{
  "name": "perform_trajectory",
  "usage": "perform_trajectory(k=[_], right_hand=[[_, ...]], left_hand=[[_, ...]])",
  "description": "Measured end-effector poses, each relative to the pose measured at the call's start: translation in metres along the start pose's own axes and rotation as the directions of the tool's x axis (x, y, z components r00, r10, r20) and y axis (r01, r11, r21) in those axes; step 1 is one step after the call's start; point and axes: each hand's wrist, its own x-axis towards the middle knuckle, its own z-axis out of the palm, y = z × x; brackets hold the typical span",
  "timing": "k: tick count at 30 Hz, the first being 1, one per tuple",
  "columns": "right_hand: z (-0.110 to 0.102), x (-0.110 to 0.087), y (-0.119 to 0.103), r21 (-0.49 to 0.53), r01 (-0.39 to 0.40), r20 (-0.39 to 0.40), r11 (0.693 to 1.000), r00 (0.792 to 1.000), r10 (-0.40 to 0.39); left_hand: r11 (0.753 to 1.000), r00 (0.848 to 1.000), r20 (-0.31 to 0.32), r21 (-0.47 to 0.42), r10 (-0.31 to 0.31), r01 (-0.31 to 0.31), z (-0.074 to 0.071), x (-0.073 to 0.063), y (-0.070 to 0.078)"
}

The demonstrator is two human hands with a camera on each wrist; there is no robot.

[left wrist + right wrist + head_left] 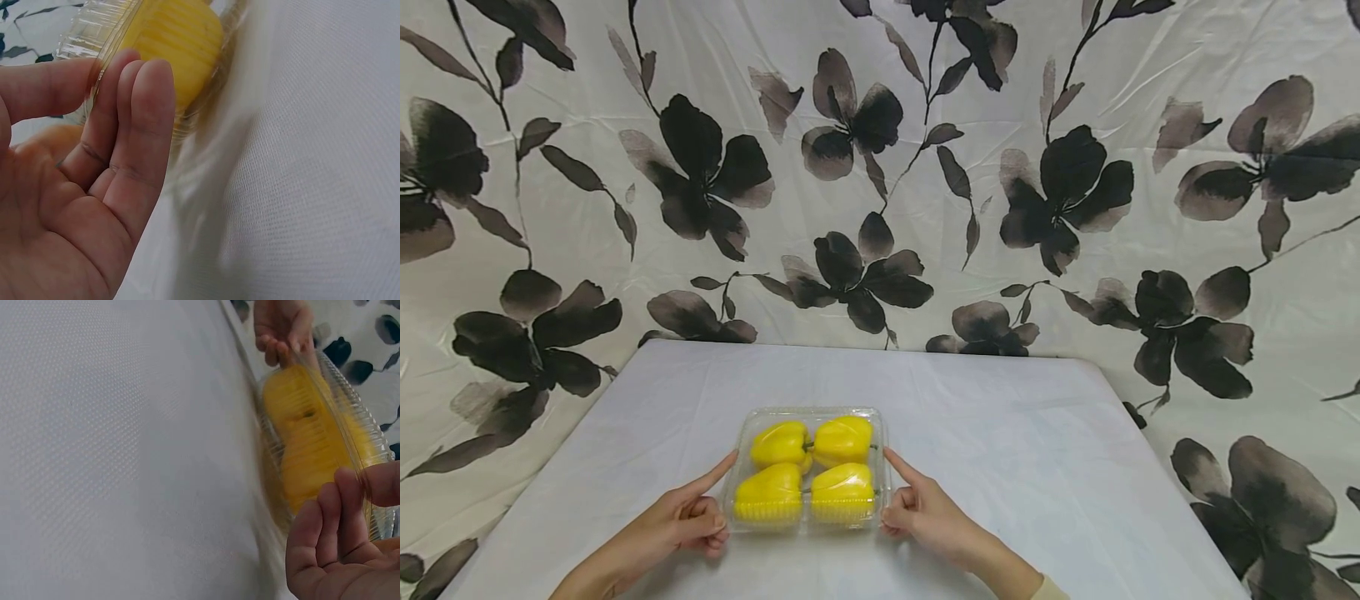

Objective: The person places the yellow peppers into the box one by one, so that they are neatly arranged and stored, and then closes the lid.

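A clear plastic clamshell container (807, 522) sits on the white-covered table, with several yellow bell peppers (778, 443) inside under its lid. At its left side my left hand (681, 518) pinches the rim between thumb and curled fingers, the index finger stretched along the edge. My right hand (932, 514) does the same at the right side. In the left wrist view, the thumb and fingers of that hand (106, 169) meet across the plastic rim. The right wrist view has the rim between the thumb and fingertips (347, 481); the lid looks closed.
The white tablecloth (1000, 433) spreads around the container, and the table's far edge (865, 348) lies beyond it. Behind hangs a white cloth with dark flowers (857, 275), which also shows beside both table sides.
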Motion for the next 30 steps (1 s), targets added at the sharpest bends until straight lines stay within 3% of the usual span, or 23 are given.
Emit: perform_trajectory(k=[19, 24, 30], right_hand=[[-0.006, 0.003, 0.001, -0.067, -0.032, -0.001, 0.997, 0.999, 0.032], [-0.009, 0.003, 0.001, -0.082, -0.043, 0.012, 0.996, 0.999, 0.044], [-0.019, -0.001, -0.005, -0.131, -0.022, -0.009, 0.991, 1.000, 0.021]], left_hand=[[0.999, 1.000, -0.001, 0.047, -0.016, 0.016, -0.004, 0.003, 0.000], [0.991, 1.000, -0.024, 0.132, -0.002, 0.005, -0.007, 0.001, 0.002], [0.963, 0.995, -0.077, 0.266, 0.057, -0.034, -0.012, -0.002, 0.009]])
